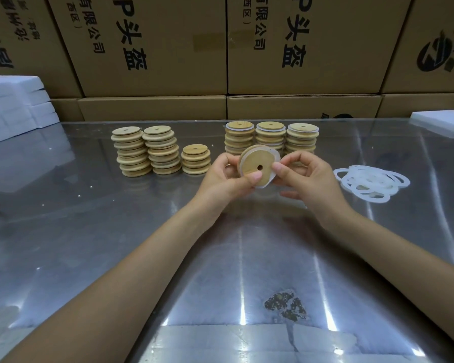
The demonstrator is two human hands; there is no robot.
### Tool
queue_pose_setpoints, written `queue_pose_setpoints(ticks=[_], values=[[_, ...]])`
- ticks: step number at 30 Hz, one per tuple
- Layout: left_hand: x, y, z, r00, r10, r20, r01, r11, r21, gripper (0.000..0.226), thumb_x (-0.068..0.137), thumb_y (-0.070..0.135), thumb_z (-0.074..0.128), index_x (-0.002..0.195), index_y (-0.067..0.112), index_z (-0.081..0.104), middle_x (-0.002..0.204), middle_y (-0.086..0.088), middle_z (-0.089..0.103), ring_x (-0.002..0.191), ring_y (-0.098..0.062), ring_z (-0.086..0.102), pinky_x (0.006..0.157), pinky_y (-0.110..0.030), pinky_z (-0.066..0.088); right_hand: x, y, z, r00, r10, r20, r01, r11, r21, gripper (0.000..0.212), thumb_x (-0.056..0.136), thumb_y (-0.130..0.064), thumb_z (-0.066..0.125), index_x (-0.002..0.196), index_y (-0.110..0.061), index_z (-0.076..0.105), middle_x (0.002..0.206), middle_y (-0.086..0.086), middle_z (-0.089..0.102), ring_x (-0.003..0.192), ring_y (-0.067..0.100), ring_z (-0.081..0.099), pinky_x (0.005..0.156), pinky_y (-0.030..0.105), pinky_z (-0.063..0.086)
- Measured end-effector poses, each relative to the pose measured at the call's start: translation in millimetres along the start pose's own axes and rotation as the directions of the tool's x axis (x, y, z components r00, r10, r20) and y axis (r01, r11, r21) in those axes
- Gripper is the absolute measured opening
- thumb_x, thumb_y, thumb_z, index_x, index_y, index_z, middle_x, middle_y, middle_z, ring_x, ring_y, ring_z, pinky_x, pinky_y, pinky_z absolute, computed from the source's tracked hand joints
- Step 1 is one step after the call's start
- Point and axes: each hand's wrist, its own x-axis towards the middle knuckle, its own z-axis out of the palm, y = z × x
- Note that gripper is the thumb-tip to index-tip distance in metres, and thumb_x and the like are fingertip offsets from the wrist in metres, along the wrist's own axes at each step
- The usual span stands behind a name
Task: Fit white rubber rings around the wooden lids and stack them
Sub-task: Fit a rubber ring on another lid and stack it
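Two hands gripping mid-frame: left hand (228, 176) pinching wooden lid (256, 165), right hand (303, 176) stretching white rubber ring (275, 156) (unseated lower right) over its rim.

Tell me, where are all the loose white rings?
In the head view, the loose white rings lie in a pile on the shiny table, off to the right of the right hand and the ringed lid stacks.

6 lid stacks (196, 159) — 1 held lid (256, 165), 1 ring pile (371, 182), 2 hands (224, 176).
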Motion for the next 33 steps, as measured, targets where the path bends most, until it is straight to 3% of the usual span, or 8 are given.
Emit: queue_pose_setpoints(ticks=[3, 7, 12, 14, 19, 24, 30, 33], values=[[1.1, -3.2, 3.2, 0.989, 0.148, 0.023, -0.145, 0.91, 0.389, 0.035, 0.074, 0.006, 0.079, 0.086, 0.015, 0.048, 0.096, -0.014, 0.066, 0.08, -0.018, 0.061, 0.073, -0.032, 0.052, -0.2, 3.1, 1.5, 0.993, -0.117, -0.02, 0.112, 0.982, -0.151, 0.014, 0.086, -0.018, 0.068, 0.079, -0.024, 0.058, 0.078, -0.002, 0.072, 0.074, 0.007, 0.066, 0.066, 0.031, 0.054], [-2.3, -7.4, 9.2, 0.985, 0.159, 0.068, -0.171, 0.829, 0.533, 0.051, 0.062, 0.032, 0.078, 0.093, 0.003, 0.05, 0.087, -0.011, 0.063, 0.077, -0.028, 0.057, 0.074, -0.046, 0.049, -2.5, 4.2, 3.8, 0.97, -0.239, 0.04, 0.238, 0.913, -0.333, 0.015, 0.084, -0.018, 0.07, 0.078, -0.028, 0.06, 0.081, -0.009, 0.071, 0.083, 0.003, 0.068, 0.077, 0.032, 0.055], [-0.4, -6.4, 6.4, 0.988, 0.135, 0.077, -0.155, 0.854, 0.496, 0.044, 0.06, 0.032, 0.075, 0.085, 0.011, 0.046, 0.083, -0.008, 0.059, 0.073, -0.017, 0.05, 0.069, -0.04, 0.044, 1.3, 5.8, 4.8, 0.993, -0.12, -0.009, 0.115, 0.972, -0.206, 0.015, 0.089, -0.014, 0.063, 0.076, -0.02, 0.06, 0.08, 0.012, 0.072, 0.08, 0.028, 0.068, 0.081, 0.051, 0.054], [-0.6, -5.7, 6.3, 0.988, 0.127, 0.088, -0.153, 0.857, 0.492, 0.041, 0.06, 0.032, 0.075, 0.082, 0.015, 0.045, 0.086, -0.011, 0.06, 0.075, -0.017, 0.05, 0.07, -0.04, 0.044, 2.2, 5.9, 5.2, 0.998, -0.061, -0.034, 0.056, 0.987, -0.152, 0.016, 0.091, -0.012, 0.06, 0.077, -0.019, 0.058, 0.082, 0.016, 0.071, 0.08, 0.029, 0.066, 0.083, 0.051, 0.054], [-0.7, -8.2, 6.9, 0.992, 0.094, 0.079, -0.116, 0.932, 0.343, 0.041, 0.068, 0.008, 0.082, 0.081, 0.015, 0.043, 0.084, -0.01, 0.054, 0.076, -0.018, 0.048, 0.071, -0.037, 0.041, 2.7, 1.8, 3.9, 0.999, -0.053, 0.012, 0.053, 0.995, -0.09, 0.013, 0.09, -0.011, 0.062, 0.078, -0.017, 0.059, 0.074, 0.005, 0.07, 0.076, 0.017, 0.064, 0.076, 0.037, 0.055], [-3.2, -7.7, 8.7, 0.999, 0.041, 0.031, -0.047, 0.975, 0.217, 0.039, 0.07, 0.005, 0.08, 0.089, 0.012, 0.048, 0.092, -0.015, 0.056, 0.086, -0.023, 0.054, 0.085, -0.057, 0.048, 1.2, 1.0, 3.7, 0.998, -0.037, 0.042, 0.039, 0.998, -0.042, 0.009, 0.088, -0.017, 0.065, 0.08, -0.018, 0.062, 0.075, 0.0, 0.071, 0.076, 0.01, 0.064, 0.068, 0.026, 0.054], [-2.8, -5.3, 6.7, 0.999, 0.037, -0.015, -0.036, 0.994, 0.105, 0.031, 0.078, 0.002, 0.073, 0.089, 0.02, 0.051, 0.091, -0.004, 0.058, 0.086, -0.015, 0.055, 0.07, -0.031, 0.05, 0.9, 0.6, 2.0, 1.0, 0.007, 0.009, -0.007, 1.0, -0.028, 0.008, 0.086, -0.021, 0.067, 0.079, -0.018, 0.064, 0.072, -0.007, 0.071, 0.076, 0.003, 0.067, 0.062, 0.017, 0.053], [-2.2, -7.1, 6.0, 0.999, 0.04, -0.013, -0.039, 0.993, 0.112, 0.031, 0.078, 0.002, 0.074, 0.09, 0.02, 0.051, 0.093, -0.005, 0.059, 0.088, -0.015, 0.055, 0.073, -0.033, 0.05, 0.9, 1.0, 1.5, 0.998, 0.053, 0.026, -0.052, 0.998, -0.025, 0.01, 0.087, -0.023, 0.065, 0.08, -0.017, 0.065, 0.071, -0.01, 0.07, 0.076, 0.0, 0.067, 0.065, 0.017, 0.053]])
